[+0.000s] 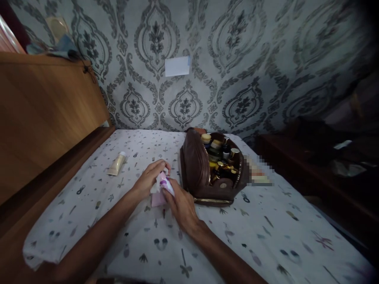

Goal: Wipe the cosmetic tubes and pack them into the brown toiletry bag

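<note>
While I look down at the bed, both my hands meet over a small pink and white tube. My left hand comes from the left and lies on top of the tube, with its fingers curled over the upper end. My right hand comes from below and holds the tube on its right side, with the fingers wrapped tight around it. So both sets of fingers are closed on the tube. The tube sits just above the sheet, near the middle of the bed, and a bit of pink shows under it; I cannot tell if that is part of the tube or another thing.

Just to the right of my hands stands a brown bag. It is open, and its flap leans to the left, close to my fingers. Inside it are little bottles and jars packed side by side, some with gold lids.

Farther left on the sheet lies a cream tube, well apart from my hands. The sheet is white with small dark shapes. A wooden board runs along the left side of the bed, and the wall behind has a gray curly pattern with a white card stuck on it.
</note>
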{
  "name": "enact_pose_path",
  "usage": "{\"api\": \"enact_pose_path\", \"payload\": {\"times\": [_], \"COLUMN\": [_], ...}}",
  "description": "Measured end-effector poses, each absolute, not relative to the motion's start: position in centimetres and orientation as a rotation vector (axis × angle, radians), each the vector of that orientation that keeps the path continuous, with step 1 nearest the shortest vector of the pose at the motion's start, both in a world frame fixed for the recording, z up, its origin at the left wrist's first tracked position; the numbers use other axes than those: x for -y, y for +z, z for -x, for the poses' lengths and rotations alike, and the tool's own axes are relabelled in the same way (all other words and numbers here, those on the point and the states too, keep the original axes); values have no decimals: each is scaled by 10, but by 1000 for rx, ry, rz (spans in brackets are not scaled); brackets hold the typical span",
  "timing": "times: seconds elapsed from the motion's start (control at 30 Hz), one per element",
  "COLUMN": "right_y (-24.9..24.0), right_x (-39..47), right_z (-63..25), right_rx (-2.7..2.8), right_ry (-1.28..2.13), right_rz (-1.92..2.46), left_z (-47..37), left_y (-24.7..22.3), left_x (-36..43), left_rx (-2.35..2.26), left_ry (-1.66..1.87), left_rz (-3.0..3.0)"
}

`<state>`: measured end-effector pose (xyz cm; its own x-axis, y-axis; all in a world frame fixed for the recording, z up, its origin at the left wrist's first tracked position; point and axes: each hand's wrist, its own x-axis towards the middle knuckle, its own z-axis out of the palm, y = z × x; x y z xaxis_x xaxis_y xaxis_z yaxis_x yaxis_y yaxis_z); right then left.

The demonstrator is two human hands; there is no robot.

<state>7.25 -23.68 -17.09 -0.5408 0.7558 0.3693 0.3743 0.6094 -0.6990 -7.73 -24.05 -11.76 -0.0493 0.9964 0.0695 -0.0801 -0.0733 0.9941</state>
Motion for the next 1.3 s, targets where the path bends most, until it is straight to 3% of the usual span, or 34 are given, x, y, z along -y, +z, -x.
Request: {"api": "enact_pose_path", "payload": {"times": [0.17, 0.43, 0.6, 0.73, 0.83, 0.93, 1.13, 1.3], "right_y": [-169, -163, -170, -173, -169, -162, -162, -171], "right_x": [235, 235, 233, 233, 236, 239, 238, 234], "right_z": [-73, -72, -71, -66, -62, -60, -61, -63], "right_rx": [2183, 2323, 2208, 1933, 1594, 1214, 1072, 1353], "right_ry": [602, 419, 679, 1168, 1695, 1959, 1940, 1571], "right_rz": [997, 1219, 1014, 767, 651, 644, 728, 862], "left_z": [68, 74, 75, 78, 82, 80, 64, 57], "left_y": [-124, -126, -137, -136, -132, -131, -138, -144], "left_x": [242, 245, 244, 244, 245, 248, 256, 261], "left_rx": [-1210, -1613, -1691, -1547, -1409, -1321, -1463, -1512], "left_ry": [1443, 1244, 1340, 1541, 1568, 1565, 1571, 1466], "left_rz": [-1200, -2318, -2636, -2703, -2677, -2463, -1622, -1465]}}
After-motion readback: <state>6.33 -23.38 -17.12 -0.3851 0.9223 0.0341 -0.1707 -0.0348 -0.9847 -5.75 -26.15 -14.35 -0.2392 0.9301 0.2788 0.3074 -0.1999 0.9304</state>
